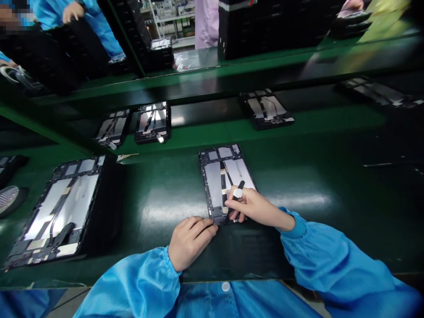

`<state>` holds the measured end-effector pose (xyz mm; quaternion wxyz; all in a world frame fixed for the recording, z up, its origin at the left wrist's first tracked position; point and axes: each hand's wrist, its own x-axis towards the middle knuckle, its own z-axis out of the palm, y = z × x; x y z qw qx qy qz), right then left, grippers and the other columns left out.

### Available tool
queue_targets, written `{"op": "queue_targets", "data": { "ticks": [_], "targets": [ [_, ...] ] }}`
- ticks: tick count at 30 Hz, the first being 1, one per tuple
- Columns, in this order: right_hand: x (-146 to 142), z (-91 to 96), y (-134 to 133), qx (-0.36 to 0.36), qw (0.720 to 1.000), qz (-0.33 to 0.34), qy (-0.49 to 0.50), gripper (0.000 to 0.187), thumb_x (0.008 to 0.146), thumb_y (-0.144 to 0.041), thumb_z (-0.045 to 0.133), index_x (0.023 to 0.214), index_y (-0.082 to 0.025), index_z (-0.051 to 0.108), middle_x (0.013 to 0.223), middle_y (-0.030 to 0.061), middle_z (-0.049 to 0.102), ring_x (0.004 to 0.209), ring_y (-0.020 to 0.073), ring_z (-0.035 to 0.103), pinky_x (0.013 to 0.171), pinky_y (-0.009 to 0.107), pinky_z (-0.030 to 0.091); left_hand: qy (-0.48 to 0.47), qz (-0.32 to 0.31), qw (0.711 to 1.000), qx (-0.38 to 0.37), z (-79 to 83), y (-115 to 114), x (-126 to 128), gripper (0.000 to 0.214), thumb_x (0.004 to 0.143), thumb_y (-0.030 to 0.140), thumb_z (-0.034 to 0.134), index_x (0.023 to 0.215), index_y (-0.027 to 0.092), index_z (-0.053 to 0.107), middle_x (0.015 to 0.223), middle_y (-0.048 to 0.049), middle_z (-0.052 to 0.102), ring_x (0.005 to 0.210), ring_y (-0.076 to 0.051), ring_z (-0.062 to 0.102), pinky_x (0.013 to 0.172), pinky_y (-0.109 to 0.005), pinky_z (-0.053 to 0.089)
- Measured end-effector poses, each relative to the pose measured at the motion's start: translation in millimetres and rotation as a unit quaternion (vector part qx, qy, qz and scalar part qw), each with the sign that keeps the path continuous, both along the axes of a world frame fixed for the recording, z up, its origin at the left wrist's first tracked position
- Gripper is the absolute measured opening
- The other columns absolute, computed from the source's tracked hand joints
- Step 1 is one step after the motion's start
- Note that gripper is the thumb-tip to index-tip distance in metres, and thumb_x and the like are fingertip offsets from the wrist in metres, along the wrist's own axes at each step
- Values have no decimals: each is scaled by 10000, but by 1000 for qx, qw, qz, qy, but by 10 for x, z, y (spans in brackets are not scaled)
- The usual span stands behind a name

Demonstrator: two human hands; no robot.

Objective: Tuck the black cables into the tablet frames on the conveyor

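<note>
An opened tablet housing [213, 176] lies flat on the green bench in front of me, its silver inner plates, dark ribbon cables and black frame showing. My right hand [248, 203] is over its lower right part, closed in a pen-like grip around a slim black tool [242, 184]. A white cover sits on one finger of that hand. The tool's lower end reaches the bottom of the housing, where fingers partly hide it. At the lower left corner, my left hand [192, 238] rests with extended fingers touching the housing's edge; its thumb is hidden.
A stack of similar housings [62, 207] stands at the left, beside a round metallic object [9, 198]. More housings [153, 121] lie along the back, including one right of centre [267, 108]. A green post [49, 119] rises at the left. A co-worker's hand [73, 12] is beyond.
</note>
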<state>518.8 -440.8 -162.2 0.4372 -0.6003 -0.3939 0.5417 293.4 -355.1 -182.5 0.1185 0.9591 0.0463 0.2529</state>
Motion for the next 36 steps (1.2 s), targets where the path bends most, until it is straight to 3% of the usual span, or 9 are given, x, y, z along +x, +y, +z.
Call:
{"op": "queue_targets", "data": {
  "ticks": [22, 28, 31, 36],
  "targets": [
    [-7, 20, 15, -16, 1000, 10, -10, 186, 859, -356, 614, 816, -191, 542, 615, -11, 625, 658, 220, 731, 438, 213, 555, 6, 2, 1000, 0, -85, 5, -14, 154, 962, 175, 575, 1100, 173, 643, 1051, -33, 705, 869, -146, 587, 772, -272, 486],
    [-16, 15, 28, -18, 1000, 5, -11, 192, 864, -356, 629, 822, -192, 539, 601, -8, 628, 647, 219, 729, 443, 216, 553, 35, -6, 996, 86, -26, 3, -27, 290, 985, 126, 489, 1240, 199, 605, 1086, -46, 685, 902, -180, 591, 709, -291, 456],
    [18, 9, -35, -7, 1000, -24, -16, 222, 872, -388, 630, 821, -198, 528, 635, 3, 644, 664, 226, 732, 430, 215, 545, 53, -2, 993, 106, 19, 3, -18, 297, 998, 117, 439, 1228, 192, 611, 1082, -53, 676, 887, -183, 586, 676, -296, 447],
    [84, -2, -255, 42, 993, -65, -95, 233, 942, -397, 584, 823, -198, 568, 664, 10, 641, 630, 204, 700, 466, 243, 536, 65, -13, 995, 72, 25, 25, 16, 279, 1000, 123, 446, 1216, 189, 610, 1088, -63, 655, 910, -178, 583, 712, -293, 468]
  ]
}}
